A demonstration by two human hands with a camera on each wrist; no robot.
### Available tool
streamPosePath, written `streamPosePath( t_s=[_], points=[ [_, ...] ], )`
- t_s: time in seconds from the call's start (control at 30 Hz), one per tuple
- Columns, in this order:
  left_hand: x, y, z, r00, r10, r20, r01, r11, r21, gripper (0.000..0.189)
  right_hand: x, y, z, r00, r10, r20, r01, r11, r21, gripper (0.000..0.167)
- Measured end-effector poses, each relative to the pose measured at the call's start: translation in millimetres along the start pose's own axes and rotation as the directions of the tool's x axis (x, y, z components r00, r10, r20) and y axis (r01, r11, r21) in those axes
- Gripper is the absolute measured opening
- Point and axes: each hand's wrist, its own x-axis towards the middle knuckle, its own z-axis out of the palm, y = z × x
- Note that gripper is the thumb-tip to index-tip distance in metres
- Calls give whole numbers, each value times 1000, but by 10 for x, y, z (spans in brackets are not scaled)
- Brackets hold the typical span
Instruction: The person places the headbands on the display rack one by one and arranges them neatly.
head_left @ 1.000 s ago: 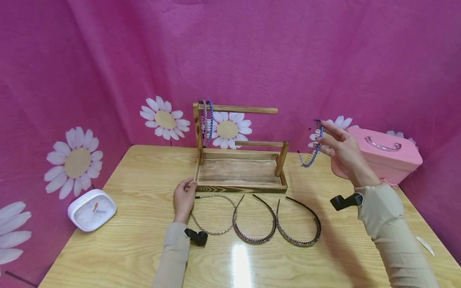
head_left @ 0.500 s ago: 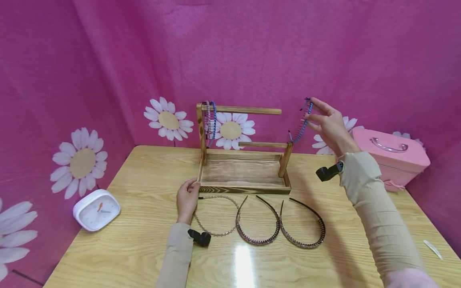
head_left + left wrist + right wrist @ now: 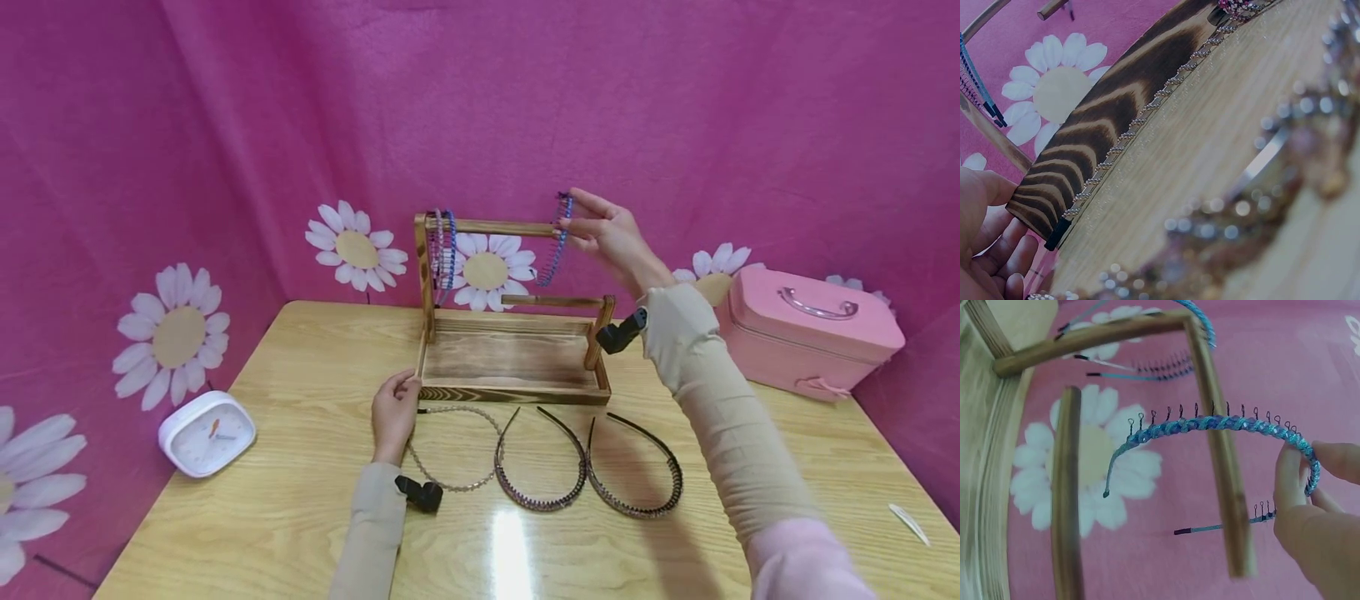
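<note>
My right hand [image 3: 611, 237] pinches a blue comb-toothed headband [image 3: 562, 237] at the free end of the rack's upper bar [image 3: 502, 227]. In the right wrist view one arm of this headband [image 3: 1210, 423] crosses in front of the bar, the other end partly behind it. A pale pink and a blue headband [image 3: 452, 250] hang at the bar's left end. With thumb and fingers my left hand [image 3: 395, 412] grips the front left corner of the wooden rack [image 3: 517, 396]. Beside it on the table lies a beaded headband [image 3: 461, 488].
Two dark toothed headbands, one in the middle [image 3: 540, 505] and one at right [image 3: 637, 511], lie before the rack. A lower bar [image 3: 555, 301] juts left from the rack's right post. White clock [image 3: 210, 437] at left; pink case [image 3: 817, 333] and white slim piece [image 3: 909, 525] at right.
My right hand has carried the blue headband left and up, from beside the pink case to the upper bar's free end. The left hand has stayed at the rack corner.
</note>
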Motion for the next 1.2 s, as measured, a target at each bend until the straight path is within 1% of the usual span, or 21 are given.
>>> streamPosePath(
  t_s=[0.13, 0.33, 0.47, 0.57, 0.77, 0.9, 1.07, 1.2],
  points=[
    [9, 2, 7, 1000, 1, -5, -1, 1000, -1, 29, 108, 109, 215, 1000, 4, -12, -4, 999, -53, 62],
    [24, -3, -13, 1000, -3, -2, 3, 1000, 6, 29, 226, 227, 509, 1000, -3, -8, 2, 998, -57, 53],
    [26, -2, -15, 1000, -5, -2, 5, 1000, 10, 29, 295, 293, 642, 1000, 19, 17, -19, 1000, -1, 52],
    [20, 1, -15, 1000, -8, -1, 8, 1000, 14, 29, 336, 355, 718, 999, 31, 26, -32, 998, 55, 51],
    [16, 8, -10, 1000, -15, 6, 15, 1000, 6, 29, 378, 478, 829, 999, 8, 34, -9, 999, 48, 45],
    [22, -7, -1, 1000, -13, 2, 13, 1000, 7, 28, 401, 537, 913, 999, -10, 39, 7, 996, 91, 43],
    [31, -21, 6, 1000, -9, -1, 9, 1000, 9, 28, 415, 596, 999, 999, -3, 34, -1, 992, 124, 42],
    [38, -19, -2, 1000, -3, -6, 4, 1000, 6, 28, 417, 633, 1038, 998, 1, 55, -9, 991, 136, 42]
  ],
)
